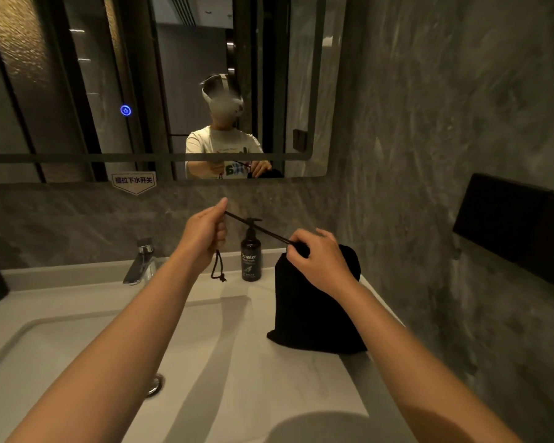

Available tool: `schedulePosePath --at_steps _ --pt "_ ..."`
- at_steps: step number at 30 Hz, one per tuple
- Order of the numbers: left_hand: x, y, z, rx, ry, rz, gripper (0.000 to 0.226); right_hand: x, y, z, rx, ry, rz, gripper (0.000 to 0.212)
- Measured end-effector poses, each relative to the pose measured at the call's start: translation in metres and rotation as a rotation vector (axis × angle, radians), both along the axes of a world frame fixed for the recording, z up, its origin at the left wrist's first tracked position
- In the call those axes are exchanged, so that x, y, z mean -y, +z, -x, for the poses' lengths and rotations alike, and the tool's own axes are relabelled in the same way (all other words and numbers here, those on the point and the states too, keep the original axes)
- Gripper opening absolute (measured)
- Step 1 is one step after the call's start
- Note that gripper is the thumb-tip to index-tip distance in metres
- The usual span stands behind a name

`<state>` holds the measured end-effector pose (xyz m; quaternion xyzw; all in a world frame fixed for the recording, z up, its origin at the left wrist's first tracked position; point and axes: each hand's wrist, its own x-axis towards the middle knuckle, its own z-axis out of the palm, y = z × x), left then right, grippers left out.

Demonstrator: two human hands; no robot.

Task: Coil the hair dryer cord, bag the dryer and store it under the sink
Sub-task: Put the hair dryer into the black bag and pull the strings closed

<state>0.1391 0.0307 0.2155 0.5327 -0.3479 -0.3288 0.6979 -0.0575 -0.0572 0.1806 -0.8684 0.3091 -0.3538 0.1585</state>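
A black cloth bag (311, 311) stands upright on the right end of the white counter (224, 289), bulging with something hidden inside. Its black drawstring (256, 227) runs taut from the bag's gathered mouth up and left. My left hand (205, 233) is shut on the drawstring, and the knotted end dangles below my fist. My right hand (317, 260) pinches the bag's gathered mouth. The hair dryer and its cord are not visible.
A dark hand-wash pump bottle (251, 255) stands behind the drawstring. A chrome faucet (141, 262) rises at the left above the white basin (87, 356) with its drain (155, 383). A mirror (141, 84) hangs ahead, a black wall box (512, 225) at right.
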Motion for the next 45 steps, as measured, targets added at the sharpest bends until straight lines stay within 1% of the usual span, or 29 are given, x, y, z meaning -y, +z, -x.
schedulePosePath --at_steps 2,6,9,13,15,17,19,20,21,23,25,26,27,28,30,32,34,36,38,41,45 --pt "-0.002 0.0 -0.004 -0.029 0.016 -0.004 0.037 0.0 -0.001 0.009 -0.039 0.05 -0.09 0.015" --pt "0.0 -0.004 -0.005 -0.098 0.055 -0.014 0.038 -0.001 0.003 0.011 -0.121 0.093 -0.055 0.023" --pt "0.001 -0.006 -0.006 -0.101 0.082 -0.036 0.036 -0.002 0.004 0.014 -0.17 0.047 0.035 0.028" --pt "-0.004 -0.011 -0.021 -0.112 0.147 -0.059 0.036 0.006 0.005 0.023 -0.258 -0.067 0.189 0.025" --pt "-0.006 -0.016 -0.032 -0.128 0.181 -0.068 0.035 0.014 0.002 0.032 -0.245 -0.077 0.144 0.022" --pt "-0.007 -0.022 -0.041 -0.146 0.206 -0.075 0.036 0.019 -0.002 0.039 -0.189 -0.02 0.051 0.015" --pt "-0.007 -0.031 -0.043 -0.132 0.241 -0.109 0.038 0.021 -0.007 0.04 -0.144 0.032 0.002 0.011" --pt "-0.005 -0.036 -0.042 -0.087 0.275 -0.137 0.038 0.02 -0.009 0.04 -0.118 0.046 -0.012 0.009" --pt "-0.004 -0.041 -0.04 -0.004 0.315 -0.175 0.037 0.02 -0.009 0.039 -0.087 0.055 -0.023 0.008" --pt "0.002 -0.052 -0.032 0.254 0.35 -0.271 0.033 0.02 -0.01 0.039 -0.028 0.061 -0.054 0.005" --pt "0.008 -0.06 -0.014 0.522 0.226 -0.347 0.022 0.019 -0.01 0.039 0.017 0.058 -0.07 0.006" --pt "0.012 -0.06 -0.002 0.625 0.143 -0.35 0.023 0.019 -0.011 0.04 0.027 0.055 -0.069 0.006" --pt "0.015 -0.058 0.012 0.692 0.064 -0.31 0.029 0.019 -0.011 0.04 0.028 0.054 -0.063 0.006" --pt "0.016 -0.054 0.027 0.705 -0.028 -0.248 0.034 0.018 -0.011 0.039 0.025 0.051 -0.057 0.006" --pt "0.017 -0.042 0.059 0.62 -0.256 -0.122 0.034 0.02 -0.012 0.04 0.028 0.05 -0.065 0.005" --pt "0.026 -0.036 0.074 0.616 -0.375 -0.09 0.034 0.022 -0.012 0.043 0.043 0.06 -0.1 0.015" --pt "0.031 -0.032 0.075 0.636 -0.391 -0.116 0.032 0.024 -0.012 0.046 0.051 0.067 -0.149 0.023" --pt "0.034 -0.028 0.074 0.669 -0.37 -0.166 0.02 0.024 -0.01 0.049 0.057 0.082 -0.175 0.027" --pt "0.035 -0.024 0.074 0.677 -0.359 -0.178 0.006 0.024 -0.008 0.051 0.047 0.101 -0.14 0.027" --pt "0.035 -0.018 0.075 0.706 -0.277 -0.177 0.014 0.026 -0.006 0.048 0.018 0.116 -0.071 0.025" --pt "0.035 -0.016 0.075 0.757 -0.244 -0.17 0.021 0.022 -0.009 0.04 -0.051 0.074 0.082 0.034"
